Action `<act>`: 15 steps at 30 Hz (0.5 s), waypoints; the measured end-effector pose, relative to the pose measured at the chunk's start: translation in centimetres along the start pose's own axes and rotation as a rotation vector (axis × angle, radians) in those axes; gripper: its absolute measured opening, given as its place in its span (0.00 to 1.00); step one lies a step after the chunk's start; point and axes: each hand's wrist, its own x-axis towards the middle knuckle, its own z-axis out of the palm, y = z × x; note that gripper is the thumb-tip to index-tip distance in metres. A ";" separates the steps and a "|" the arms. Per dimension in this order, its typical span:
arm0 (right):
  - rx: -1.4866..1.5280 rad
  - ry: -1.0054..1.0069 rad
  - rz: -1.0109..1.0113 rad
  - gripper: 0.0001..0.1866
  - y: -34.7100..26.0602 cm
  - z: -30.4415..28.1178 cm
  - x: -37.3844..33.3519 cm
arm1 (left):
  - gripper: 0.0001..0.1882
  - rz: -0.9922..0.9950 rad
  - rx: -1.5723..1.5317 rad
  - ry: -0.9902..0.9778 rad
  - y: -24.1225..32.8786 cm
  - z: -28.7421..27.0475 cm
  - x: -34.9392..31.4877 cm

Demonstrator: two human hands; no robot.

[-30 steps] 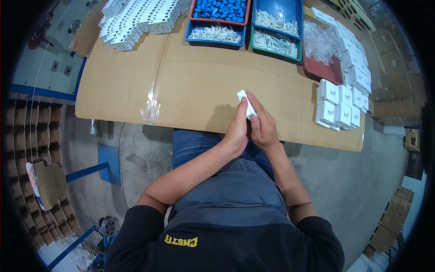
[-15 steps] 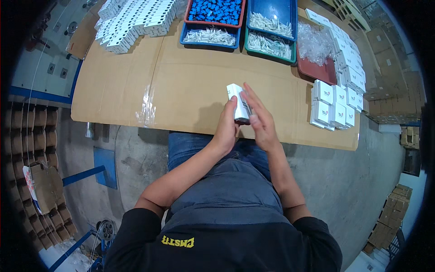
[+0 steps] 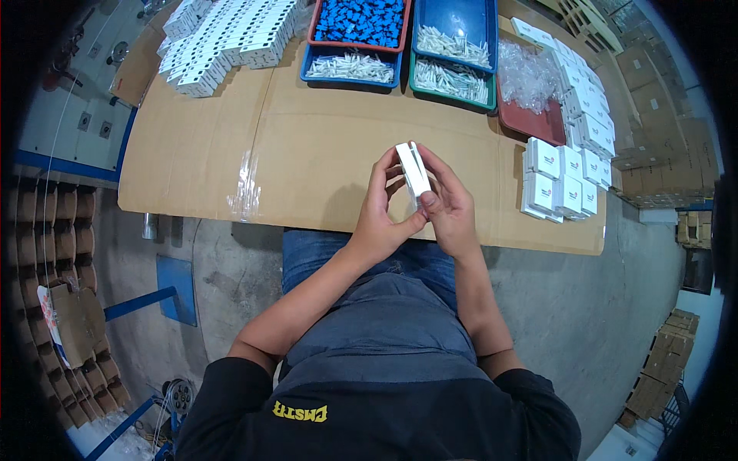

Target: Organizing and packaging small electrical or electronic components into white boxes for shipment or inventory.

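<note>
**White carton held between two hands over a cardboard-covered bench**

White is the colour of the one small folded cardboard carton (image 3: 413,170) that is held up, on edge, above the near half of the brown cardboard-covered table (image 3: 307,154). It is gripped from both sides: the left hand (image 3: 382,215) is closed on its left face with fingers curled over the top, and the right hand (image 3: 448,207) is closed on its right face, thumb pressed near the lower end. Both forearms are raised from the lower edge and are met over the lap, wrists close together.

Four shallow plastic trays are counted at the far edge. A red-rimmed tray (image 3: 315,23) is filled with small blue plastic parts (image 3: 361,19). A blue tray (image 3: 307,71) in front of it is loaded with pale slim pieces (image 3: 350,67). A deeper blue tray (image 3: 486,23) is partly filled with the same pale pieces, and a green tray (image 3: 453,96) below it is loaded likewise. Just to the right, one dark red tray (image 3: 538,123) is seen, with crumpled clear plastic bags (image 3: 526,73) lying in it.

About nine closed white boxes (image 3: 560,180) are set in a block near the right edge, well apart from the hands. A long row of more white boxes (image 3: 584,107) is stacked beyond; its number cannot be told. A large heap of flat white carton blanks (image 3: 231,38) is spread at the far left.
</note>
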 end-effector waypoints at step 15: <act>-0.354 0.067 -0.323 0.37 0.1 0.4 -0.7 | 0.54 0.126 0.075 -0.014 1.0 -0.2 -0.5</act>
